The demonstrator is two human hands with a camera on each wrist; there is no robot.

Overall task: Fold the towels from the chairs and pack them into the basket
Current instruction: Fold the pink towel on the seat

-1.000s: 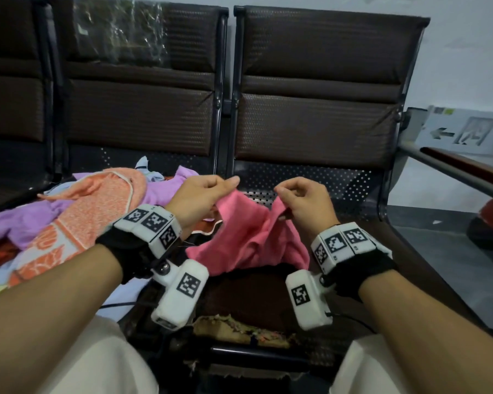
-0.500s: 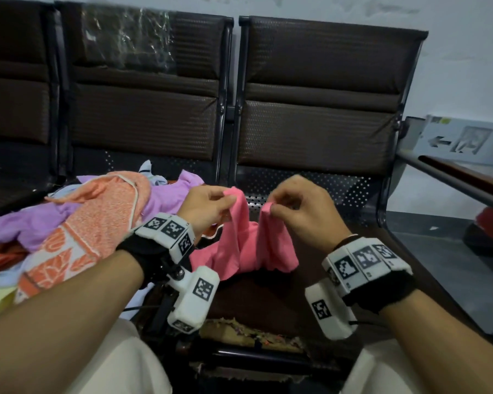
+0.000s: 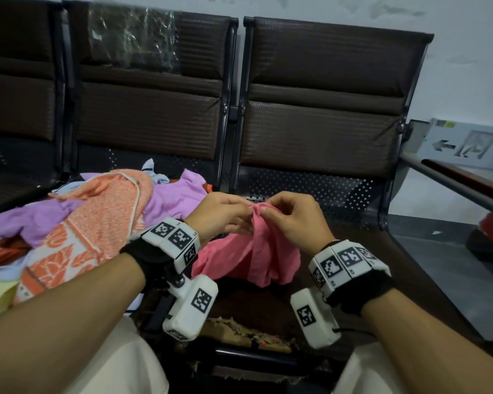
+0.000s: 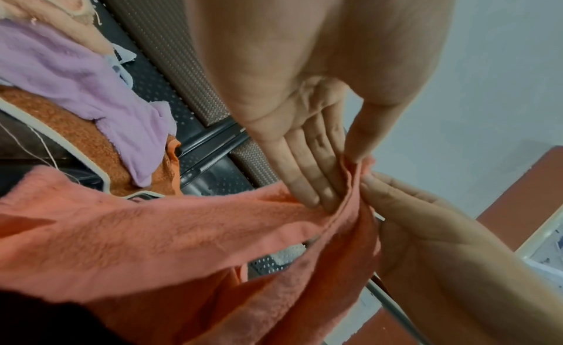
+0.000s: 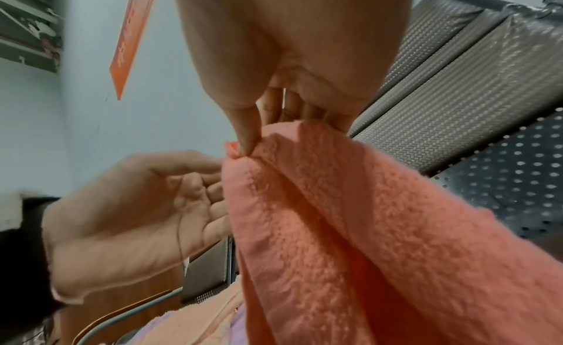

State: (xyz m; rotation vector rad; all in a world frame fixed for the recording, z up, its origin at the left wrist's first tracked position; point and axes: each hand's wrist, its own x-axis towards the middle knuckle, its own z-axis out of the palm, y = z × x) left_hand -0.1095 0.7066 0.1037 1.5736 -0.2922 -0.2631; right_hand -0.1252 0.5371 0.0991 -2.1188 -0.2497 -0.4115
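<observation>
A pink towel [image 3: 248, 257] hangs doubled over the right chair's seat [image 3: 367, 251], its lower part bunched on the seat. Both hands meet at its top edge. My left hand [image 3: 246, 218] pinches the edge between thumb and fingers, as the left wrist view shows at the left hand [image 4: 350, 181] on the towel [image 4: 152, 229]. My right hand [image 3: 265, 211] pinches the same spot from the other side; in the right wrist view the right hand's [image 5: 248, 148] thumb presses the towel [image 5: 350, 229] corner. No basket is in view.
A pile of loose towels lies on the left chair: an orange patterned one [image 3: 91, 228] and a purple one [image 3: 171, 200] on top. A metal armrest [image 3: 453, 177] runs along the right, with a white arrow sign [image 3: 464, 143] behind it. The seat's front edge is torn [image 3: 248, 334].
The hands, held apart with the towel's edge stretched between them, have come together, so the two gripped corners now meet and the towel hangs doubled.
</observation>
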